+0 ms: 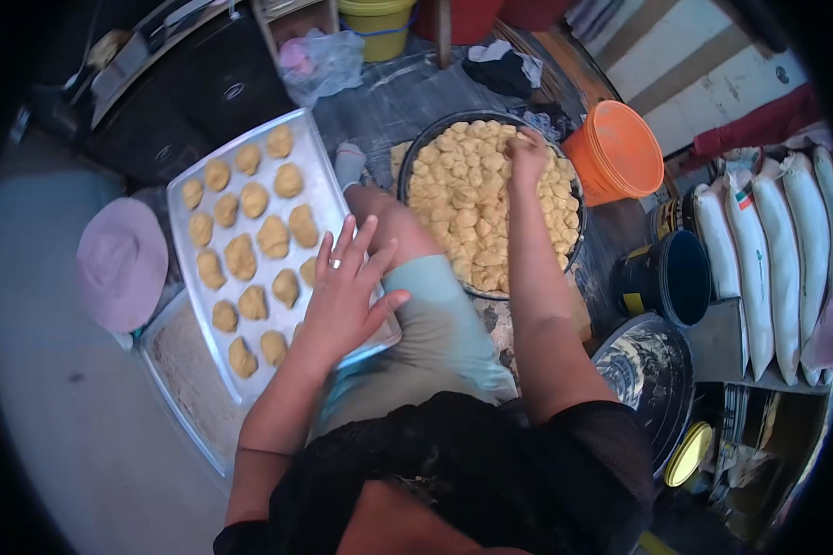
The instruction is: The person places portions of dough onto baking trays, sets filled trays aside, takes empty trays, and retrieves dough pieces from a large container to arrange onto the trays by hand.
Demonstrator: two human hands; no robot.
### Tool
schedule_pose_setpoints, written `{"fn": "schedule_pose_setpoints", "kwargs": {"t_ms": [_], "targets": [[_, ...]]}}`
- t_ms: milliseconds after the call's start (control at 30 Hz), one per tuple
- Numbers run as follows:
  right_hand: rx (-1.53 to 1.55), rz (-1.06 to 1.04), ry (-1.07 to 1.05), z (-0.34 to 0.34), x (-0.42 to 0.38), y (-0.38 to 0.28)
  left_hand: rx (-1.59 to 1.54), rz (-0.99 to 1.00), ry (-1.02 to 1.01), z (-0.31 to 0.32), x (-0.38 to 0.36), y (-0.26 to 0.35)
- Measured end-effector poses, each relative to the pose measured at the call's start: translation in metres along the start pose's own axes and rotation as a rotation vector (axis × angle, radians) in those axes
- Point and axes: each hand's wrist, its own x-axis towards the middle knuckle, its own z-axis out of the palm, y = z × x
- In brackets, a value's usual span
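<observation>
My left hand [342, 289], a ring on one finger, is spread open over the right side of a metal baking tray [194, 305]. Rows of yellowish dough pieces [241, 257] lie spaced apart on that tray, some partly hidden behind the hand. On my right, a large round black tub [405, 176] is heaped with similar dough balls [467, 199]. My right hand [528, 157] reaches to the tub's far right side, its fingers curled down on a dough ball there; the fingertips are partly hidden.
Beneath the baking tray sits another tray [190, 370], with a pink hat [122, 264] beside it. An orange bucket [611, 153] stands right of the tub. Farther right are a dark bucket [676, 277], a black basin [652, 370] and several white sacks [759, 268].
</observation>
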Motion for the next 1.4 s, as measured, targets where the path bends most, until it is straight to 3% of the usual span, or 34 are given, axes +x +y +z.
{"fn": "schedule_pose_setpoints", "kwargs": {"t_ms": [33, 100, 200, 233, 300, 367, 467, 567, 700, 767, 833, 900, 933, 1100, 1200, 1233, 1333, 1400], "targets": [[0.049, -0.028, 0.138, -0.035, 0.036, 0.002, -0.011, -0.016, -0.043, 0.005, 0.012, 0.000], [-0.156, -0.081, 0.377, -0.120, 0.103, 0.026, -0.032, -0.050, -0.135, 0.008, 0.025, 0.000], [-0.259, 0.212, 0.733, -0.220, 0.154, 0.020, -0.108, -0.112, -0.188, 0.007, 0.029, -0.009], [-0.478, 0.273, 0.941, -0.234, 0.163, 0.018, -0.131, -0.132, -0.195, 0.007, 0.029, -0.015], [-0.092, 0.307, 1.017, -0.252, 0.178, 0.009, -0.178, -0.185, -0.189, 0.009, 0.028, -0.024], [0.145, 0.379, 0.940, -0.261, 0.188, 0.015, -0.220, -0.239, -0.197, 0.011, 0.030, -0.026], [0.275, 0.543, 0.623, -0.274, 0.204, 0.043, -0.196, -0.232, -0.178, 0.015, 0.034, -0.028], [0.415, 0.472, 0.522, -0.294, 0.217, 0.070, -0.143, -0.218, -0.102, 0.009, 0.036, -0.031], [0.567, 0.463, 0.718, -0.285, 0.181, 0.056, -0.181, -0.300, 0.041, 0.003, 0.023, -0.051], [0.576, 0.350, 0.608, -0.314, 0.175, 0.101, -0.163, -0.330, 0.099, -0.002, 0.016, -0.057], [0.464, 0.272, 0.532, -0.298, 0.144, 0.084, -0.070, -0.296, 0.095, -0.016, 0.010, -0.063], [0.375, 0.333, 0.487, -0.298, 0.141, 0.073, -0.018, -0.322, 0.128, -0.031, -0.003, -0.067], [0.445, 0.293, 0.445, -0.297, 0.136, 0.065, -0.021, -0.347, 0.156, -0.037, -0.008, -0.071], [0.221, 0.117, 0.550, -0.281, 0.134, 0.038, -0.064, -0.397, 0.271, -0.050, -0.029, -0.084], [0.344, 0.194, 0.539, -0.277, 0.141, 0.027, -0.049, -0.402, 0.285, -0.053, -0.041, -0.089], [0.334, 0.269, 0.639, -0.281, 0.154, 0.029, -0.046, -0.416, 0.285, -0.054, -0.045, -0.090], [0.416, 0.340, 0.495, -0.310, 0.190, 0.041, -0.028, -0.438, 0.269, -0.057, -0.056, -0.095], [0.401, 0.339, 0.559, -0.313, 0.205, 0.047, 0.011, -0.441, 0.256, -0.057, -0.061, -0.101]]}}
